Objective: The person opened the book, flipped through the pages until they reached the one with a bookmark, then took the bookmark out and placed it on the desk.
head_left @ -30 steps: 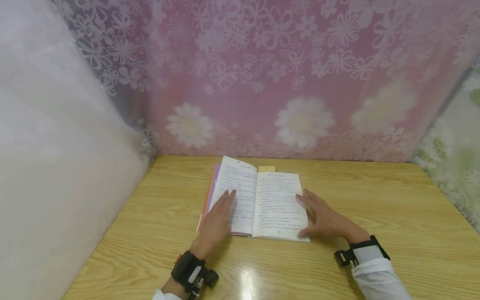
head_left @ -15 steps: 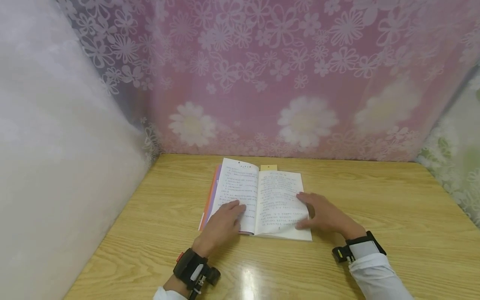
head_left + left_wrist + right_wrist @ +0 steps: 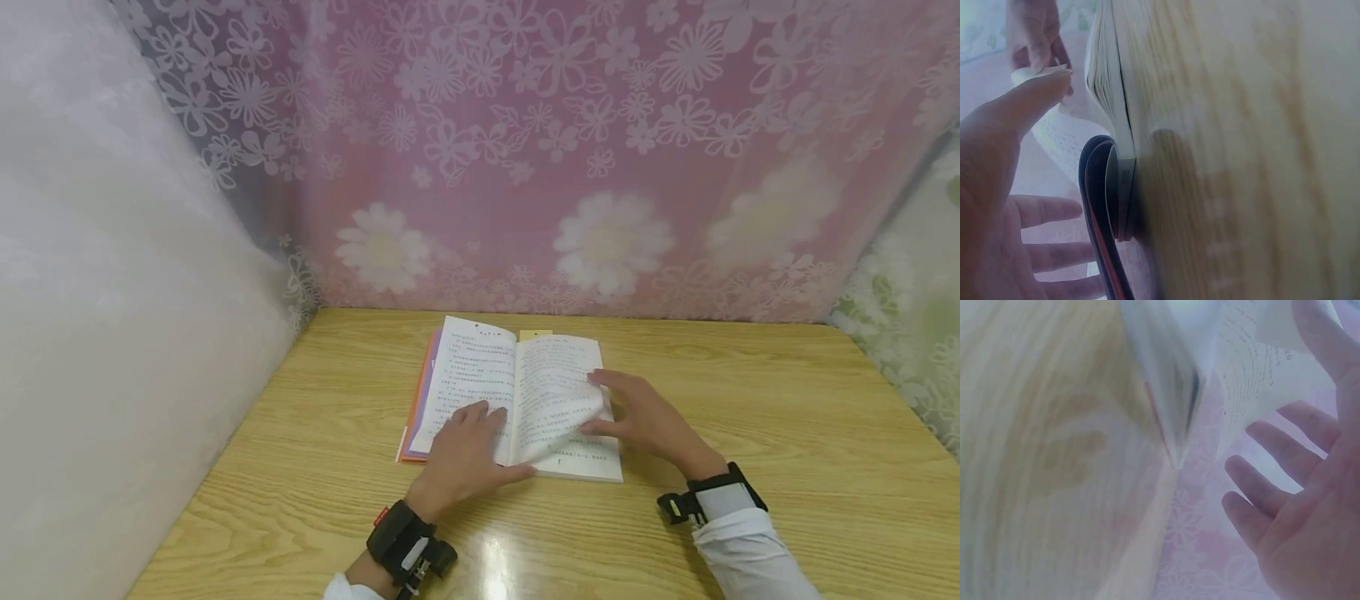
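An open book with printed pages lies on the wooden table, its left page (image 3: 476,362) flat and its orange and purple cover (image 3: 422,400) showing along the left side. My left hand (image 3: 461,454) rests on the lower part of that left page, fingers spread and thumb stretched toward the spine. With thumb and fingers my right hand (image 3: 648,421) pinches the outer side of a right-hand page (image 3: 555,396), which bows up off the pages under it. In the right wrist view this lifted page (image 3: 1247,381) passes between thumb and fingers. The left thumb overlaps the page's lower edge in the left wrist view.
A small yellow piece (image 3: 536,335) sticks out behind the book's top edge. The wooden table (image 3: 315,450) reaches back to a pink flowered curtain (image 3: 480,167). A pale cloth (image 3: 150,275) hangs at the left. Both wrists wear black camera straps.
My right hand has lifted the right page, which lay flat before and now curves up toward the left. The left hand has slid right and nearer the lower edge, its thumb now spread out.
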`<state>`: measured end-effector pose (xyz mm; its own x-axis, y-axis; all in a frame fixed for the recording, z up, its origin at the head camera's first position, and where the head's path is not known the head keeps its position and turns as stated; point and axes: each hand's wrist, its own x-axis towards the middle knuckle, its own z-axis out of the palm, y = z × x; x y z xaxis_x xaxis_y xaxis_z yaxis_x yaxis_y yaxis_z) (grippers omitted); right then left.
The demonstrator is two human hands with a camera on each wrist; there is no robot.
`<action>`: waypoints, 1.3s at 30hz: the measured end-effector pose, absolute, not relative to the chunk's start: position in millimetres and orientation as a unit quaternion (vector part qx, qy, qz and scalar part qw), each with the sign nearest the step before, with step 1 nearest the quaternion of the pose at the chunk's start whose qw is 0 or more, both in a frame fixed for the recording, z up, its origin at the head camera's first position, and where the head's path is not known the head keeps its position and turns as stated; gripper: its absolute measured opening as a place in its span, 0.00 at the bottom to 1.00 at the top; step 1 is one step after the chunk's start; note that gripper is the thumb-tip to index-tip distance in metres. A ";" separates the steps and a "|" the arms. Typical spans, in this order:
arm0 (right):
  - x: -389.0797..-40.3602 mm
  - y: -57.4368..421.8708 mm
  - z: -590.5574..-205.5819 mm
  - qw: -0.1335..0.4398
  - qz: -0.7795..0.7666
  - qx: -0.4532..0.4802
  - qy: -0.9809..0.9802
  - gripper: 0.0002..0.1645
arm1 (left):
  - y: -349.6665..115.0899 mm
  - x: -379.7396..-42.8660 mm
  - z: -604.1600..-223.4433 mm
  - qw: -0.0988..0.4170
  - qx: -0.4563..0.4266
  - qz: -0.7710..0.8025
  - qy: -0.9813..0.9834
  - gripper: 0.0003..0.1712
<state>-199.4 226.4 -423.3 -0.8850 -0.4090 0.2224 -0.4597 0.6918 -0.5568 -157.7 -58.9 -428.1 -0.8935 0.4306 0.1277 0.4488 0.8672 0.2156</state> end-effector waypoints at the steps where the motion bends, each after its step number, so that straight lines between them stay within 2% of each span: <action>1: -198.9 225.3 -421.5 0.046 0.312 0.236 -0.919 0.51 | -58.0 -157.5 -428.1 0.043 -0.225 -0.119 -0.966 0.53; 10: -190.6 213.7 -404.3 0.067 0.304 0.225 -0.923 0.51 | -55.6 -157.0 -428.4 0.059 -0.211 -0.125 -0.968 0.40; 17: -186.9 212.7 -400.5 0.038 0.324 0.209 -0.922 0.64 | -57.9 -153.5 -428.5 0.060 -0.200 -0.166 -0.964 0.48; 26: -183.0 217.6 -400.9 0.019 0.317 0.205 -0.926 0.65 | -60.6 -158.3 -417.7 0.104 -0.158 -0.226 -0.956 0.57; 31: -182.0 220.2 -403.8 0.021 0.304 0.210 -0.929 0.65 | -64.9 -163.0 -415.2 0.138 -0.147 -0.226 -0.953 0.55; 39: -182.5 226.2 -411.3 0.012 0.285 0.214 -0.934 0.66 | -71.8 -163.7 -418.1 0.106 -0.093 -0.179 -0.974 0.50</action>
